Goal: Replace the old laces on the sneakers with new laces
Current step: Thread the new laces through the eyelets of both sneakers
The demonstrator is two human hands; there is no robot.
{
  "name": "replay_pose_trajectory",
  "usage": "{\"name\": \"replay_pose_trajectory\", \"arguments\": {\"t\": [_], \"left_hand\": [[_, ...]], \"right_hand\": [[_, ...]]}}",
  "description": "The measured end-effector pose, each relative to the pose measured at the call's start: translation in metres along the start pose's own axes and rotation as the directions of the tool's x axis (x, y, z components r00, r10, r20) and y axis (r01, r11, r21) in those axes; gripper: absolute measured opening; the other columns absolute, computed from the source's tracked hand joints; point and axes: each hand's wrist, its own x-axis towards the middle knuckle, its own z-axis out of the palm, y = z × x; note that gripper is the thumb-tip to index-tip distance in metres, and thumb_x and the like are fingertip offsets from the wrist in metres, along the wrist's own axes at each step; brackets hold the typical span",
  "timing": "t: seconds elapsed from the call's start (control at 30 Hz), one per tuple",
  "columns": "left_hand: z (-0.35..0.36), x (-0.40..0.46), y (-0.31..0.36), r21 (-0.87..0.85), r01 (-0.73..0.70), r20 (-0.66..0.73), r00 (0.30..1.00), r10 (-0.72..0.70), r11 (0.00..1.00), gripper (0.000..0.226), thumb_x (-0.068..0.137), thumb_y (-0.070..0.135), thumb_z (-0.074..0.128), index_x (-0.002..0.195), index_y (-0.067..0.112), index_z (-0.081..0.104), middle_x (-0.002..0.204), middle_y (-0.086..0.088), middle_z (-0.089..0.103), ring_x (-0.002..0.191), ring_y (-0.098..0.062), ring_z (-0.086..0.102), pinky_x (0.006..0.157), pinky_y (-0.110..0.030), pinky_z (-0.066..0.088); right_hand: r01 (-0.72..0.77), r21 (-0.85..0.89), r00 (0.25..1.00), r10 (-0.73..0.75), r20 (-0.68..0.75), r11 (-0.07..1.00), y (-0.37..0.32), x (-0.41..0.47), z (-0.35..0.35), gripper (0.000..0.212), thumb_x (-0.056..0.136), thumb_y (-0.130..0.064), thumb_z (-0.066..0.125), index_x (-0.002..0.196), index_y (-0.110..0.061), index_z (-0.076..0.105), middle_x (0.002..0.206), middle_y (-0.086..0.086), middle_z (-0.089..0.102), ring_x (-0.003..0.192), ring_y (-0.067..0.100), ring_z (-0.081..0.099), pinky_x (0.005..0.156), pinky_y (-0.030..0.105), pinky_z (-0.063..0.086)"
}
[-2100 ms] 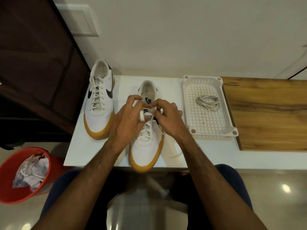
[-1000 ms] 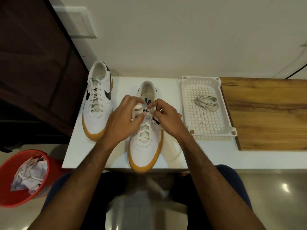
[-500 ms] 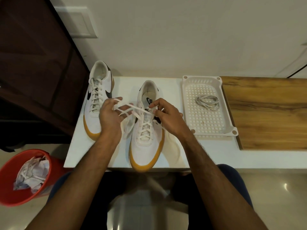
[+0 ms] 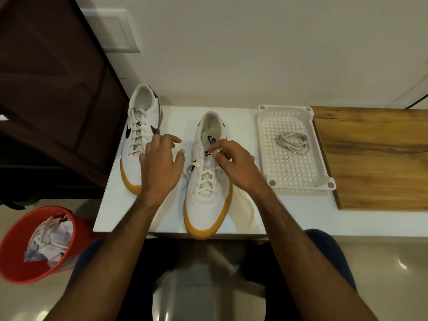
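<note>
Two white sneakers with gum soles stand on the white table. The left sneaker is fully laced. The near sneaker is in the middle, its white lace crossed over the lower eyelets and loose at the top. My right hand pinches that lace beside the tongue. My left hand hovers between the two sneakers with its fingers spread and nothing seen in them. A coiled grey-white lace lies in the white basket.
A wooden board lies to the right of the basket. A red bin with crumpled paper and laces stands on the floor at the left. A dark cabinet rises at the left, close behind the left sneaker.
My left hand drew a loose lace out to the left of the near sneaker, then let it go and spread its fingers. My right hand stayed at the tongue.
</note>
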Motion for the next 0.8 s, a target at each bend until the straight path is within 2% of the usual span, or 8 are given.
{"name": "replay_pose_trajectory", "arguments": {"t": [0.13,0.23,0.33,0.43,0.6,0.67,0.73,0.8], "left_hand": [[0.001,-0.007,0.017,-0.031,-0.150,0.036,0.988,0.152,0.988,0.037,0.095,0.022,0.061,0.132,0.025,0.055,0.132,-0.003,0.044,0.122,-0.023,0.043,0.095,-0.041,0.032],[0.001,-0.007,0.020,0.035,-0.291,0.121,0.951,0.285,0.956,0.032,0.100,0.022,0.052,0.131,0.032,0.055,0.116,0.002,0.051,0.105,-0.018,0.054,0.087,-0.040,0.034],[0.003,-0.007,0.021,-0.079,-0.238,0.196,0.948,0.249,0.968,0.017,0.106,0.034,0.043,0.122,0.033,0.050,0.090,0.013,0.060,0.078,-0.011,0.057,0.084,-0.045,0.044],[0.006,-0.004,0.020,-0.134,-0.235,0.157,0.954,0.255,0.963,0.010,0.102,0.029,0.052,0.110,0.026,0.048,0.070,0.012,0.058,0.066,-0.011,0.057,0.078,-0.047,0.051],[0.002,0.000,0.014,-0.269,-0.098,0.182,0.972,0.150,0.958,0.016,0.099,0.018,0.058,0.100,0.032,0.050,0.068,0.010,0.057,0.073,-0.008,0.058,0.088,-0.051,0.047],[0.000,-0.001,0.011,-0.328,-0.043,0.214,0.970,0.119,0.944,0.017,0.099,0.017,0.058,0.101,0.033,0.051,0.068,0.011,0.059,0.072,-0.007,0.058,0.088,-0.052,0.048],[0.000,-0.001,0.010,-0.325,-0.023,0.227,0.969,0.101,0.946,0.019,0.100,0.019,0.058,0.101,0.036,0.050,0.069,0.017,0.058,0.074,-0.005,0.058,0.092,-0.055,0.046],[0.001,-0.001,0.013,-0.302,-0.016,0.236,0.968,0.091,0.953,0.018,0.100,0.020,0.057,0.100,0.037,0.050,0.070,0.014,0.057,0.079,-0.009,0.058,0.097,-0.052,0.040]], "right_hand": [[0.056,-0.095,0.998,-0.056,0.002,0.994,-0.002,-0.002,-0.002,0.016,0.101,-0.028,0.054,0.106,-0.034,0.068,0.093,-0.016,0.058,0.092,0.006,0.057,0.096,0.056,0.044],[0.124,-0.214,0.992,-0.126,0.005,0.969,-0.002,-0.007,-0.007,0.017,0.098,-0.021,0.058,0.104,-0.030,0.071,0.086,-0.013,0.053,0.088,0.008,0.054,0.094,0.051,0.043],[0.153,-0.348,0.988,-0.151,0.034,0.925,-0.006,-0.010,-0.005,0.013,0.094,-0.028,0.064,0.102,-0.030,0.073,0.081,-0.013,0.047,0.088,0.010,0.051,0.089,0.044,0.042],[0.154,-0.421,0.988,-0.137,0.070,0.894,-0.010,-0.010,0.006,0.015,0.093,-0.034,0.065,0.104,-0.030,0.075,0.084,-0.010,0.045,0.089,0.012,0.050,0.088,0.044,0.043],[0.041,-0.250,0.999,-0.045,-0.009,0.967,-0.013,-0.006,0.020,0.013,0.092,-0.033,0.067,0.096,-0.029,0.078,0.076,-0.014,0.043,0.079,0.008,0.049,0.086,0.046,0.048],[0.039,-0.276,0.998,-0.049,-0.028,0.960,-0.015,-0.006,0.024,0.012,0.091,-0.033,0.066,0.093,-0.027,0.076,0.078,-0.013,0.044,0.079,0.008,0.050,0.086,0.045,0.048],[0.057,-0.351,0.997,-0.075,-0.037,0.935,-0.016,-0.009,0.024,0.012,0.091,-0.033,0.065,0.094,-0.025,0.073,0.085,-0.012,0.048,0.086,0.011,0.053,0.087,0.042,0.043],[0.078,-0.409,0.994,-0.100,-0.032,0.909,-0.016,-0.010,0.020,0.011,0.090,-0.034,0.064,0.094,-0.024,0.069,0.091,-0.010,0.049,0.091,0.012,0.052,0.087,0.040,0.039]]}}
